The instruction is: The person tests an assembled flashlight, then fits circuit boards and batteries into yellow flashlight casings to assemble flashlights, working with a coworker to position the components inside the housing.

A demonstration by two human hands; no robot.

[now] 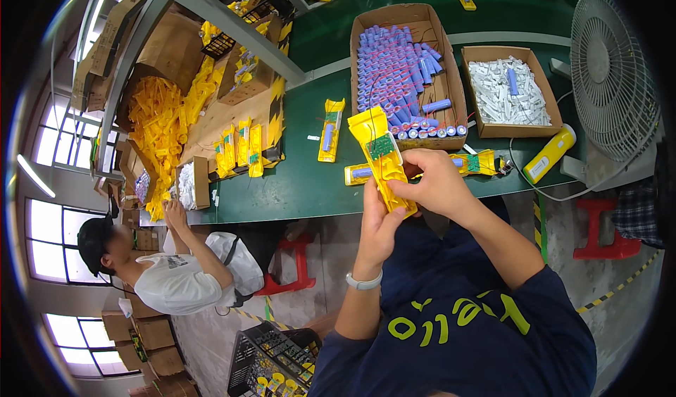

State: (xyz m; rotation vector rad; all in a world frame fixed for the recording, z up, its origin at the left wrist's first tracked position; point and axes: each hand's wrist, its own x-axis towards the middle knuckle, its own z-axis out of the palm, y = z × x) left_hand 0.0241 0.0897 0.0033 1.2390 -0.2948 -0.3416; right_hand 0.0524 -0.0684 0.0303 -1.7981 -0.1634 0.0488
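Casing [367, 120] of yellow plastic, its open side showing a green circuit board [381, 147], stands tilted between your two hands, over the near edge of the green table [296, 175]. Your left hand [378, 231] pinches its lower end between thumb and fingers, a pale band [364, 282] around that wrist. Your right hand [442, 186] touches its right edge, thumb and fingers bent inward over the lower half; you hide the fingertips, so I cannot tell whether they pinch a separate piece.

Just beyond your hands is a carton [446, 91] of purple cells [386, 70] with thin red wires. Beyond your right hand, a smaller carton [517, 131] holds white pieces [486, 80], one purple cell [512, 82] lying on them. Farther right of that hand lie a yellow cylinder [548, 155] and, beyond it, a grey fan [598, 55].

Left of your hands, another yellow shell [332, 131] holds a purple cell. Farther left, more yellow shells [243, 146] stand in a row, near a heap of yellow parts [155, 112]. A co-worker [176, 284] sits well to your left.
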